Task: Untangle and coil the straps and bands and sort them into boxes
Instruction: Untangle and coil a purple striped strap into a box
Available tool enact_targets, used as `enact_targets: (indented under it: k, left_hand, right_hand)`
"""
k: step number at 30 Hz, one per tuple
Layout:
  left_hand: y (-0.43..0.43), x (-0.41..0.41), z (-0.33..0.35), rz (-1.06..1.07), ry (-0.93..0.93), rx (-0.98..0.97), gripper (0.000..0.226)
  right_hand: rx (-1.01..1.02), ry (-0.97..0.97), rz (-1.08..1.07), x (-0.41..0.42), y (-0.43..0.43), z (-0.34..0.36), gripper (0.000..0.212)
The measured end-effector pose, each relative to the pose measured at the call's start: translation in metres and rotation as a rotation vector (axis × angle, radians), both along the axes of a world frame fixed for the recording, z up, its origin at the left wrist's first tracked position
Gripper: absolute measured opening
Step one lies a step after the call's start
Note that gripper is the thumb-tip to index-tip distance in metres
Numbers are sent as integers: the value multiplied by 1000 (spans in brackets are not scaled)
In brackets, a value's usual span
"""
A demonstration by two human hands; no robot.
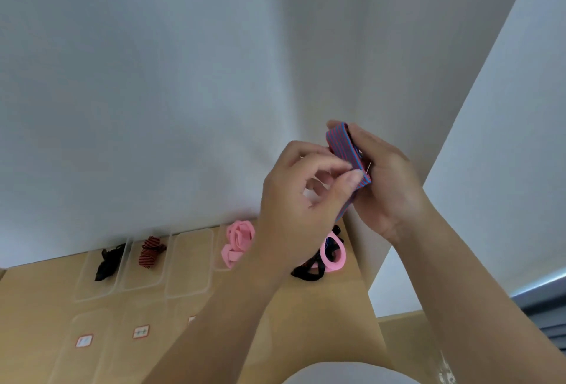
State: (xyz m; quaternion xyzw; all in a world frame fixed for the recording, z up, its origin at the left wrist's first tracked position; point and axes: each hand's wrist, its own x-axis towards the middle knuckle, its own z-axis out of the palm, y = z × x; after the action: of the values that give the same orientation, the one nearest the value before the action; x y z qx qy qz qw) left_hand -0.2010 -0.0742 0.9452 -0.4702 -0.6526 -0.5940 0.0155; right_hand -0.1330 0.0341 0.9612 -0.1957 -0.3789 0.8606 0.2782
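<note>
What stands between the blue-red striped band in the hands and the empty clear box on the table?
Nothing visible does. The left hand and right hand hold the striped band above the table; the empty box lies uncovered between the red-black strap and the pink bands.

Red-bordered labels (141, 331) on the clear lids (92, 322) are too blurred to read.
</note>
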Motion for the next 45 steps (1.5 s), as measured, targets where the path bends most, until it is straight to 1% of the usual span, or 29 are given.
enact_targets:
  k: [3, 4, 6, 7, 9, 11, 14, 17, 19, 20, 25, 27, 29, 32, 33, 34, 36, 38, 40, 43, 45]
  left_hand:
    - [-6, -19, 17, -70, -81, -203, 46]
    - [-7, -25, 24, -107, -103, -276, 48]
    - [-7, -31, 33, -228, -159, -363, 41]
    - [-7, -33, 35, -262, -178, -388, 36]
    - [-6, -31, 36, -258, -181, -421, 30]
    - [-5, -26, 35, -221, -199, -412, 24]
    - [-3, -20, 36, -231, -267, -404, 24]
    - [-2, -22, 40, -279, -274, -451, 30]
    - [-2, -25, 42, -289, -259, -478, 24]
    - [-3, -27, 42, -296, -284, -480, 20]
    - [-4, -30, 36, -296, -435, -468, 14]
    - [-5, -30, 34, -265, -521, -408, 14]
    - [-5, -27, 32, -173, -585, -311, 13]
    - [-1, -17, 31, -45, -584, -193, 14]
    - [1, -13, 30, -27, -582, -165, 14]
    - [1, -9, 28, -17, -577, -150, 15]
    - [1, -5, 26, -15, -533, -157, 17]
    - [-2, -7, 27, -54, -472, -191, 18]
    - [-6, -11, 30, -130, -445, -207, 19]
    - [-12, -11, 32, -186, -423, -144, 22]
    - [-13, -9, 29, -180, -461, -68, 21]
  right_hand:
    - [159, -94, 55, 6, 4, 0, 29]
    - [196, -121, 74, 6, 5, -1, 28]
    - [210, -137, 111, 8, 6, -2, 27]
    - [218, -134, 127, 9, 7, -3, 30]
    - [266, -144, 154, 11, 11, -3, 38]
    - [307, -147, 165, 14, 14, -5, 44]
    - [304, -152, 177, 15, 18, -7, 55]
    - [300, -197, 215, 15, 20, -11, 51]
    - [282, -203, 243, 14, 19, -12, 56]
    - [273, -197, 259, 13, 19, -13, 59]
    - [219, -196, 365, 15, 20, -11, 58]
    - [204, -132, 422, 18, 23, -16, 63]
    - [249, -29, 459, 20, 24, -24, 65]
    - [297, 85, 400, 18, 21, -32, 67]
    - [306, 101, 362, 16, 20, -33, 63]
    - [324, 102, 318, 14, 18, -33, 53]
    - [408, 47, 220, 14, 17, -30, 28]
    - [518, -18, 137, 18, 16, -25, 20]
    - [628, -29, 107, 23, 16, -18, 24]
    - [784, 26, 163, 29, 18, -9, 42]
    - [877, 31, 204, 30, 18, -4, 40]
